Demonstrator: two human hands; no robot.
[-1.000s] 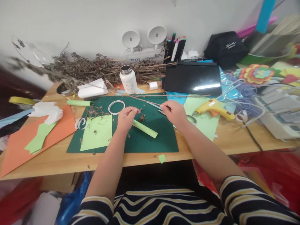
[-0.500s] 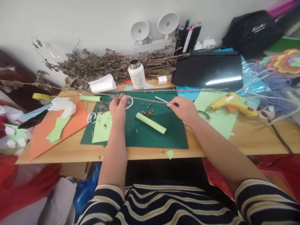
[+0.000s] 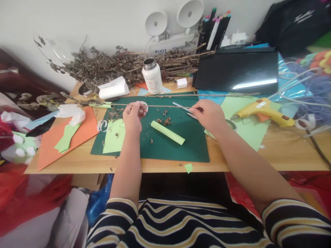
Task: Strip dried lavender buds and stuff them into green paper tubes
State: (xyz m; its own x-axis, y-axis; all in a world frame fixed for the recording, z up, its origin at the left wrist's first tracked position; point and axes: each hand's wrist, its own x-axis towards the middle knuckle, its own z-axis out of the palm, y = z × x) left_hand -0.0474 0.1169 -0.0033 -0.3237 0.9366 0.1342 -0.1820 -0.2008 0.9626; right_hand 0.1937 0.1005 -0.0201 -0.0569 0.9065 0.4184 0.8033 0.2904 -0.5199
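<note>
A long thin dried plant stem [image 3: 165, 106] runs between my hands above the green cutting mat [image 3: 178, 151]. My left hand [image 3: 133, 113] is closed around it, and dry bits show at the fingers. Its leafy end [image 3: 49, 100] reaches out to the left. My right hand [image 3: 207, 112] pinches the stem's right end. A white tape ring [image 3: 143, 105] sits just behind my left hand. Below the stem lie a rolled light-green paper tube [image 3: 168, 132] and dried leaf crumbs [image 3: 167, 121]. Under my left wrist is a light-green paper sheet [image 3: 111, 141].
A pile of dried stems [image 3: 103, 67] lines the wall behind a white open bottle [image 3: 152, 77]. To the right are a black flat case [image 3: 235, 72], a yellow glue gun [image 3: 265, 112] and green paper [image 3: 250, 127]. Orange paper [image 3: 51, 148] lies on the left.
The stem is now held more level, and its leafy left end has come further into view. My right hand has shifted slightly right. The camera view has tilted a little downward.
</note>
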